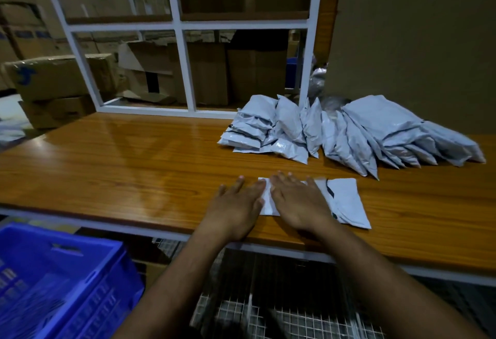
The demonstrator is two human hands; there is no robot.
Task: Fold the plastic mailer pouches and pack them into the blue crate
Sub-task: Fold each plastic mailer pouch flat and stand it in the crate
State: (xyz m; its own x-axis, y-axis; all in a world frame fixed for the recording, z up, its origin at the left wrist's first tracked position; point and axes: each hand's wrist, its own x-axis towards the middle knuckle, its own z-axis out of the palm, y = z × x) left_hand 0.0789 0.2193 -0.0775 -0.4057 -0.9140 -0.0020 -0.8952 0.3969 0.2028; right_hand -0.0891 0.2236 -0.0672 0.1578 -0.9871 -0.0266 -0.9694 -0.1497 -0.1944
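Hiding much of the mailer pouch (346, 199), both flat hands press it.

Dim overall. Soft glare streaks the tabletop (134, 151) at left, light falling from above. Edges bend with wide-angle distortion. The crate (61, 279) smears with blur, and the background boxes (61, 75) sit murky.

Stood far behind a wooden table (134, 156): a white frame (182, 70), with cardboard boxes (61, 78) stacked beyond it, left and centre. Lay near, under the table's edge: a wire mesh (295, 317).
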